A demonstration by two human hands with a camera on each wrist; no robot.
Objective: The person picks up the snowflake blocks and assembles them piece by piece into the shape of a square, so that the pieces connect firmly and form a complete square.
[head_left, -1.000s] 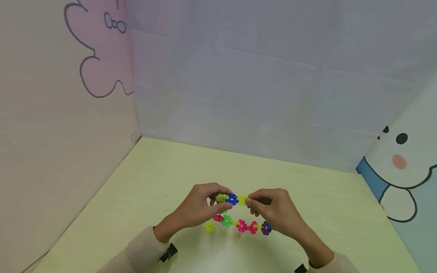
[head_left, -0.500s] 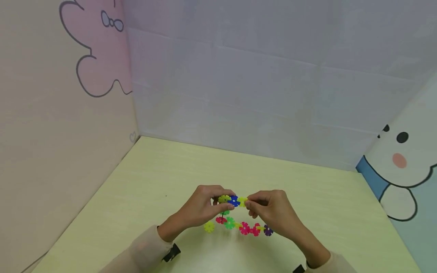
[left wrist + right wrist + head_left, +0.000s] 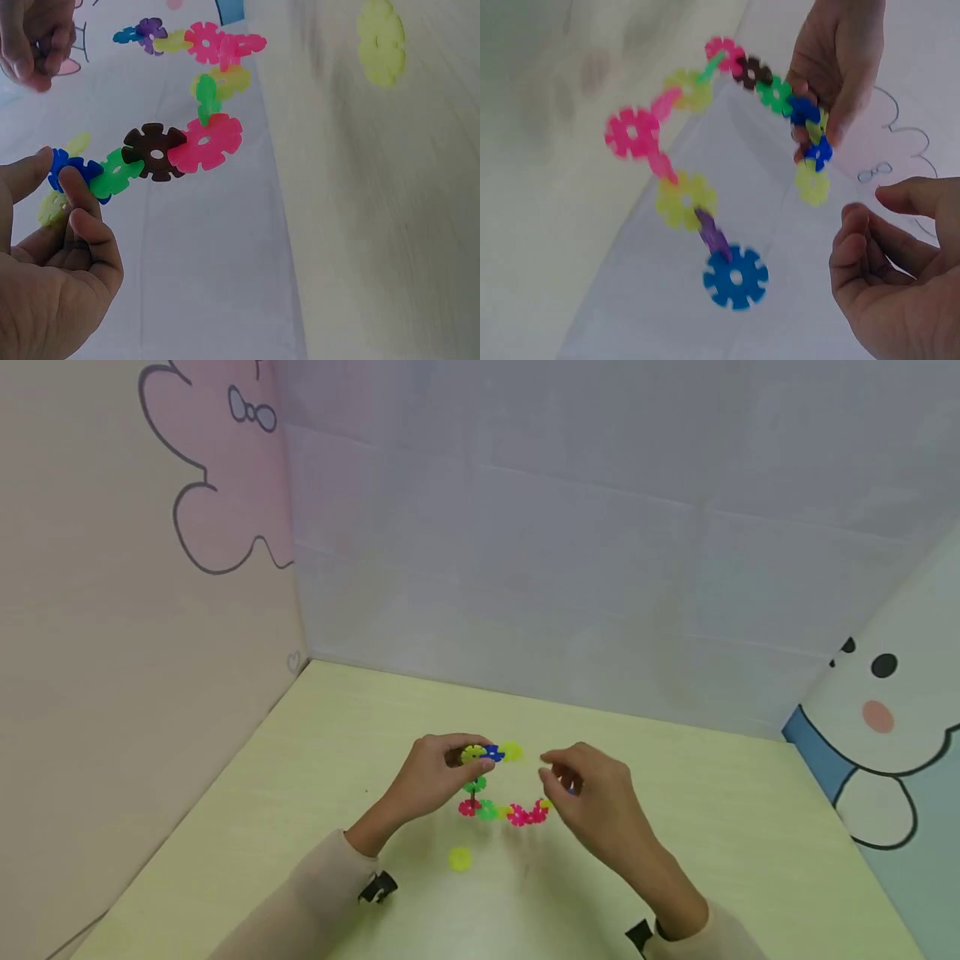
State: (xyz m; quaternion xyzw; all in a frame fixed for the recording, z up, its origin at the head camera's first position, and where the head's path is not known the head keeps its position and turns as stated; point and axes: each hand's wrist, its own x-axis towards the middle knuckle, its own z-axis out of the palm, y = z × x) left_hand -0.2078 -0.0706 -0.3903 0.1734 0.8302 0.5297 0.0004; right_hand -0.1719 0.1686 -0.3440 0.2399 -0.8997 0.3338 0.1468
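Observation:
A chain of notched plastic snowflake discs hangs above the table in a curve. My left hand (image 3: 431, 785) pinches it near one end, thumb and fingers on a blue disc (image 3: 64, 166). Past those fingers a yellow disc (image 3: 811, 185) forms that end. Green, brown (image 3: 139, 154) and pink (image 3: 219, 154) discs follow along the chain, then yellow and pink ones, a purple one (image 3: 714, 236) and a blue disc (image 3: 724, 292) at the far end. My right hand (image 3: 603, 802) holds nothing; its fingers are loosely bent, thumb apart from them, just right of the yellow end disc.
One loose yellow snowflake disc (image 3: 460, 859) lies on the pale table (image 3: 300, 827) below the left hand. A grey-white backdrop (image 3: 525, 568) rises at the table's back edge, with printed panels at left and right.
My right hand has let go of the yellow end disc and drawn slightly away. My left hand has moved up and a little left with the chain; the loose disc stays put.

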